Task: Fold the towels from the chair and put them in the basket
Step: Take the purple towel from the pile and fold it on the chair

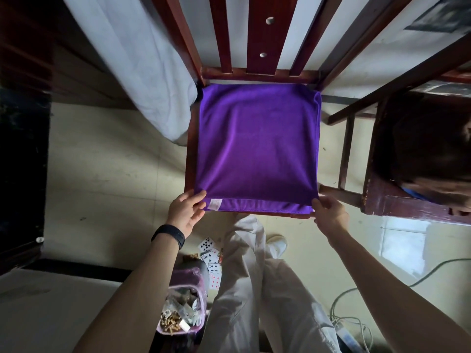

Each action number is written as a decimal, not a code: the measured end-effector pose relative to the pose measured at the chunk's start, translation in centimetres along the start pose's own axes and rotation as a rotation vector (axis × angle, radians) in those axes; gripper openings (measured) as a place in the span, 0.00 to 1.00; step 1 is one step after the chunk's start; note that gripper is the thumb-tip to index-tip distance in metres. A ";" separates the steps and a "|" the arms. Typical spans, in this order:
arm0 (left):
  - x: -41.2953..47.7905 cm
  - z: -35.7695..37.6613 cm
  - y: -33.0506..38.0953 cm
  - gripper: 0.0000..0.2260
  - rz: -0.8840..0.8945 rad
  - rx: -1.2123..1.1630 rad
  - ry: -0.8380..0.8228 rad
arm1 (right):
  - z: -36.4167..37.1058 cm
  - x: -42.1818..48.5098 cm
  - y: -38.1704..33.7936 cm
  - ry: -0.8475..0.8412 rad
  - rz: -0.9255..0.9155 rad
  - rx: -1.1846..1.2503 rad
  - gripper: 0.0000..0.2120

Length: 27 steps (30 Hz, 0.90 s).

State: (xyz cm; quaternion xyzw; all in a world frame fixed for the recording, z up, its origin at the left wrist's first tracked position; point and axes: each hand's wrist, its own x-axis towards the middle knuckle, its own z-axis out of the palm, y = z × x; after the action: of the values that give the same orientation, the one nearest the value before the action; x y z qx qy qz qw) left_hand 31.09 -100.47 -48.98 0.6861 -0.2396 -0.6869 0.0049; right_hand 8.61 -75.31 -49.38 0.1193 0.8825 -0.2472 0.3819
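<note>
The purple towel lies spread flat over the chair seat and covers nearly all of it. Two layers seem to show at its near edge, with a lower hem and a white label peeking out at 6 to 7 o'clock. The left hand pinches the 7 o'clock corner, thumb on top. The right hand has its fingers closed on the 5 o'clock corner.

The likely slip is catching only one layer at a corner, so the next fold drags the sheets out of line and leaves a skewed edge. Pulling toward 6 o'clock could also slide the whole towel off the seat onto the floor, where playing cards and a rubbish bag lie at 7 o'clock, beside the person's legs.

At 12 o'clock the chair's slats wall the towel in, so a fold away from the body has to land short of them. A white sheet crowds 10 o'clock, and dark wooden furniture crowds 3 o'clock. The free room is straight up and back toward the body. No basket can be made out.
</note>
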 end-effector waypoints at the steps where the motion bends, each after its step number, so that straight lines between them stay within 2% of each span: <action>1: 0.0 0.0 0.2 0.05 -0.020 -0.018 -0.009 | 0.0 0.0 -0.1 -0.003 0.002 0.007 0.04; 4: -0.2 0.0 0.4 0.04 -0.036 -0.004 0.012 | 0.1 0.0 -0.2 0.004 0.008 0.032 0.04; 7: -0.2 -0.6 -0.1 0.06 -0.029 0.017 0.087 | 0.1 -0.3 0.2 0.030 0.012 0.041 0.03; 9: -0.1 -0.9 -1.0 0.09 -0.012 0.075 0.138 | 0.4 -0.3 1.1 0.041 0.033 0.034 0.04; 12: 0.7 -1.1 -2.7 0.07 -0.005 0.179 0.208 | 1.3 0.1 2.5 0.014 0.056 0.002 0.06; 16: 2.3 -1.1 -3.9 0.10 0.008 0.210 0.225 | 2.5 0.7 2.8 0.029 0.047 -0.046 0.10; 21: 2.9 -1.0 -4.3 0.05 0.010 0.269 0.216 | 3.6 1.2 2.9 0.084 -0.019 -0.116 0.13; 27: 3.8 -0.5 -4.4 0.06 0.021 0.413 0.285 | 4.1 1.4 2.2 0.117 0.056 -0.155 0.14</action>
State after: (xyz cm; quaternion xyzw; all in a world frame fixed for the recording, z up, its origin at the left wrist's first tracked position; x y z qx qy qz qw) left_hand 32.75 -98.04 -53.96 0.7597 -0.3791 -0.5197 -0.0947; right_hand 11.09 -75.62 -53.58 0.1281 0.9161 -0.1601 0.3447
